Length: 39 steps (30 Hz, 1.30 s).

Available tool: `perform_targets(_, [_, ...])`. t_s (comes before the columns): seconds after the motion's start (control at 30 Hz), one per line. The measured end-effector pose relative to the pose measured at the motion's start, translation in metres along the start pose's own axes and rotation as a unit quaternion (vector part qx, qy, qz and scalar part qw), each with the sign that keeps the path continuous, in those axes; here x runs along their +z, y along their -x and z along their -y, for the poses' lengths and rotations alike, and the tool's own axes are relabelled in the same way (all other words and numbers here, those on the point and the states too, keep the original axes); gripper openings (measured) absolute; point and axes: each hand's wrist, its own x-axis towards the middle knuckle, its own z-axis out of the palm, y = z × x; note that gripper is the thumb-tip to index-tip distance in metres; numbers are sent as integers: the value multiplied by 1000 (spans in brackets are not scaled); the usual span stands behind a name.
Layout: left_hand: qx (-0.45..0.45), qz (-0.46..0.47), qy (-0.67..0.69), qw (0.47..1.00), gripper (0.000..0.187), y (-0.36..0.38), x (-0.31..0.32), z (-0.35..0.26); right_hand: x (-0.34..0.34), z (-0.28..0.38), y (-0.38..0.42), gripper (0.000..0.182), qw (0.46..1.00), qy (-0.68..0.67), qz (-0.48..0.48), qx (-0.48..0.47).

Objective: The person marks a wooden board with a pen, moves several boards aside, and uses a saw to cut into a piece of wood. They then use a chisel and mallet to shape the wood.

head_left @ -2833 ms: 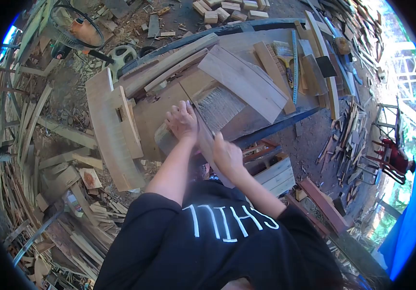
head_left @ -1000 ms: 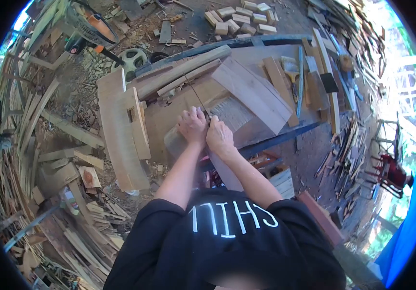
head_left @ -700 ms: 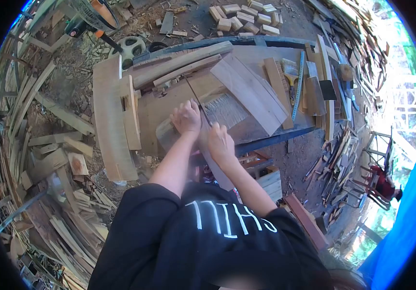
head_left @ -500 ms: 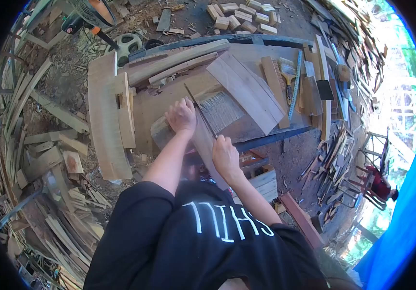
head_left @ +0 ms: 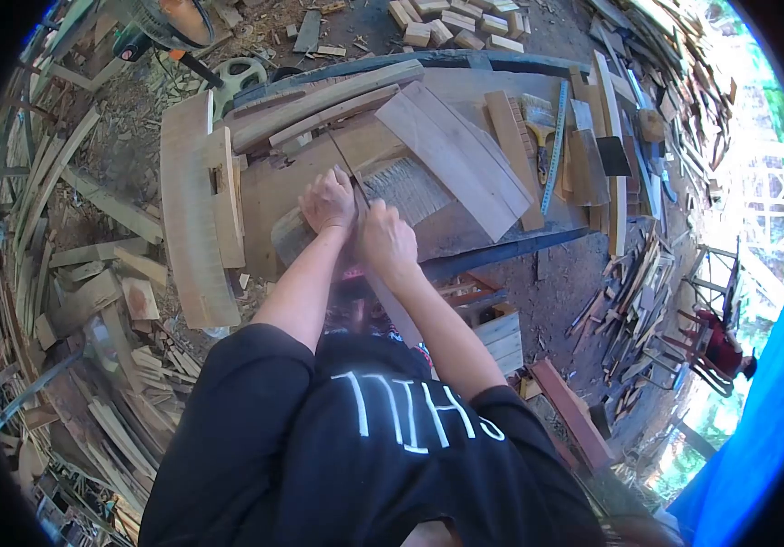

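My right hand [head_left: 388,239] is closed around the near end of a long, thin, dark file-like tool [head_left: 341,150], which slants away to the upper left. Close beside it, my left hand [head_left: 328,201] is closed on the far end of a narrow wooden board [head_left: 390,305]. That board runs back between my forearms toward my body, and its gripped end is hidden by my fingers. Under and beyond both hands lies a thick wooden block [head_left: 417,193] scored with many parallel marks. A wide, smooth plank [head_left: 456,159] rests to the right of it.
The workbench [head_left: 269,205] carries long timber strips [head_left: 337,105] at its far side. To the right are a blue ruler [head_left: 553,150], a yellow-handled tool [head_left: 541,150] and more boards. A fan [head_left: 173,23] stands upper left. Small blocks [head_left: 465,23] and scrap wood cover the ground.
My right hand has pushed the tool forward and to the left, ending close to my left hand. My left hand has shifted slightly left with the view and stays closed on the board.
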Motion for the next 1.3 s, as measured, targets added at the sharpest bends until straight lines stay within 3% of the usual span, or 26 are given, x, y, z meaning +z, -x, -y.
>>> perform_targets(0.13, [10,-22,-9,1000,35,0,0,0,-2,-2,9,23,1000,18,-1,-3])
perform_targets(0.23, [0,26,0,1000,35,-2,-3,-2,-15,-19,28,22,995,62,77,10])
perform_targets(0.43, [11,12,2,1000,35,-2,-2,0,6,-1,-29,21,998,38,15,-39])
perform_targets(0.6, [15,0,11,1000,36,-3,-5,-3,-27,-15,38,15,997,64,39,-32])
perform_targets(0.87, [-10,-2,-7,1000,31,0,2,1,6,-27,44,17,988,130,34,-73])
perform_targets(0.93, [53,-20,1,998,34,-1,3,1,-24,-27,48,23,995,93,28,-10])
perform_targets(1.17, [22,-29,-5,999,33,-3,6,2,4,-10,41,26,996,67,56,14])
perform_targets(1.3, [29,-8,-6,1000,34,0,3,0,-17,-21,50,29,998,36,51,29])
